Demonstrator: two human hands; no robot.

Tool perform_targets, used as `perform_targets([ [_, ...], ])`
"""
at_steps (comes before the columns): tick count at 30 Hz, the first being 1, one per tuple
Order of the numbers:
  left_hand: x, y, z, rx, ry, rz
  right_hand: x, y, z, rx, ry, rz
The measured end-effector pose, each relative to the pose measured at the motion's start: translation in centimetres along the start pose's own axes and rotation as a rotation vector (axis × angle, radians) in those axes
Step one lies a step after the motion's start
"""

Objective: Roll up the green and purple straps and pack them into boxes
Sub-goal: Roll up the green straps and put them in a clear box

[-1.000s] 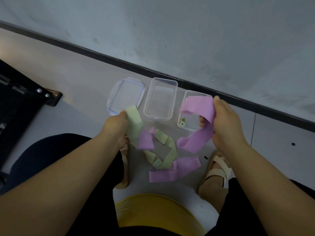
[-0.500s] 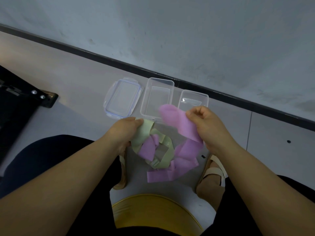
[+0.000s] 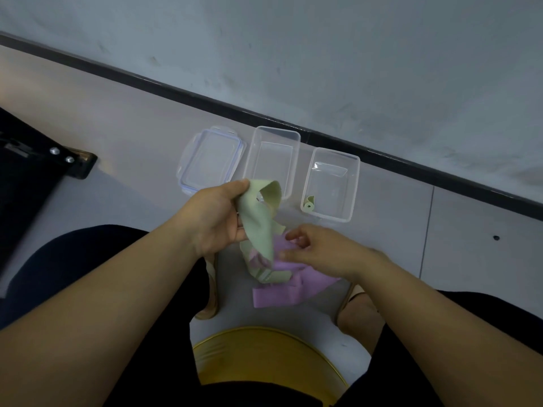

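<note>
My left hand point(image 3: 216, 220) grips a pale green strap point(image 3: 260, 227), lifted so that it drapes down onto the floor. Under it lies a purple strap point(image 3: 289, 287), crumpled between my feet. My right hand point(image 3: 318, 252) hovers low over the purple strap, fingers loosely curled, fingertips close to both straps; whether it pinches anything is unclear. Two clear plastic boxes stand ahead: the middle box point(image 3: 273, 158) has nothing in it, and the right box point(image 3: 332, 183) holds a small rolled green strap point(image 3: 309, 204) in its near left corner.
A clear lid with blue clips point(image 3: 210, 160) lies left of the boxes. A dark baseboard point(image 3: 382, 154) and grey wall run behind them. A black metal frame point(image 3: 44, 160) stands at the left. A yellow stool rim point(image 3: 264, 356) shows between my knees.
My right hand let the purple strap drop and came down to the pile. My left hand lifted the green strap higher. The rolled strap in the right box came into view.
</note>
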State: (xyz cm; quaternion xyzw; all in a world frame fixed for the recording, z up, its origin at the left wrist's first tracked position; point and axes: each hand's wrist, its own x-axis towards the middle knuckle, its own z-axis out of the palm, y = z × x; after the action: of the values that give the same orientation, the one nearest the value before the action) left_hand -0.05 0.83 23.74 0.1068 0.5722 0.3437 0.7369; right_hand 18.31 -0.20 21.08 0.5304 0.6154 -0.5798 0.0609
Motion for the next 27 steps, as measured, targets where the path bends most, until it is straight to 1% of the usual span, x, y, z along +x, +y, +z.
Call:
perform_targets([
  [2, 0.0, 0.0, 0.0, -0.014, 0.032, 0.023, 0.1, -0.1, -0.1, 0.141, 0.027, -0.022],
  [3, 0.1, -0.1, -0.1, 0.016, 0.083, 0.051, 0.0, -0.2, -0.2, 0.187, 0.053, -0.034],
  [4, 0.3, -0.2, -0.2, 0.118, 0.155, 0.100, 0.0, -0.3, -0.2, 0.209, 0.080, -0.052],
  [5, 0.5, -0.4, -0.4, 0.310, 0.234, 0.167, 0.0, -0.3, -0.3, 0.227, 0.100, -0.078],
  [7, 0.9, -1.0, -0.5, 0.812, 0.349, 0.317, 0.0, -0.5, -0.5, 0.243, 0.136, -0.146],
  [8, 1.0, -1.3, -0.4, 1.048, 0.362, 0.360, -0.2, -0.7, -0.7, 0.231, 0.160, -0.171],
  [9, 1.0, -1.7, -0.3, 1.221, 0.344, 0.371, -0.3, -0.9, -0.9, 0.229, 0.185, -0.190],
  [10, 1.1, -2.2, -0.1, 1.330, 0.309, 0.360, -0.4, -1.1, -1.1, 0.270, 0.210, -0.205],
  [12, 1.4, -2.9, 0.0, 1.415, 0.278, 0.291, -0.6, -1.3, -1.6, 0.528, 0.230, -0.218],
  [13, 1.5, -3.0, 0.0, 1.435, 0.269, 0.248, -0.6, -1.5, -1.7, 0.680, 0.227, -0.222],
  [15, 1.7, -3.0, -0.1, 1.420, 0.259, 0.170, -0.7, -1.6, -2.1, 0.873, 0.251, -0.203],
  [17, 1.4, -2.6, 0.1, 1.279, 0.258, 0.133, -0.6, -1.6, -2.5, 1.026, 0.305, -0.142],
  [19, 0.8, -2.1, 0.4, 1.074, 0.226, 0.167, -0.5, -1.3, -3.0, 1.188, 0.385, -0.085],
  [20, 0.5, -1.9, 0.4, 0.996, 0.180, 0.199, -0.5, -1.1, -3.3, 1.258, 0.422, -0.064],
  [21, 0.2, -1.7, 0.5, 0.967, 0.122, 0.214, -0.6, -1.0, -3.5, 1.312, 0.449, -0.046],
  [22, 0.1, -1.7, 0.4, 0.975, 0.077, 0.216, -0.6, -1.0, -3.7, 1.336, 0.470, -0.027],
  [24, 0.3, -1.8, 0.1, 1.007, 0.090, 0.207, -0.7, -1.1, -3.7, 1.300, 0.487, 0.003],
  [25, 0.4, -1.7, -0.1, 0.977, 0.121, 0.217, -0.7, -1.1, -3.6, 1.239, 0.489, 0.018],
  [27, 0.6, -1.4, -0.4, 0.823, 0.157, 0.269, -0.7, -1.1, -3.3, 1.078, 0.489, 0.050],
])
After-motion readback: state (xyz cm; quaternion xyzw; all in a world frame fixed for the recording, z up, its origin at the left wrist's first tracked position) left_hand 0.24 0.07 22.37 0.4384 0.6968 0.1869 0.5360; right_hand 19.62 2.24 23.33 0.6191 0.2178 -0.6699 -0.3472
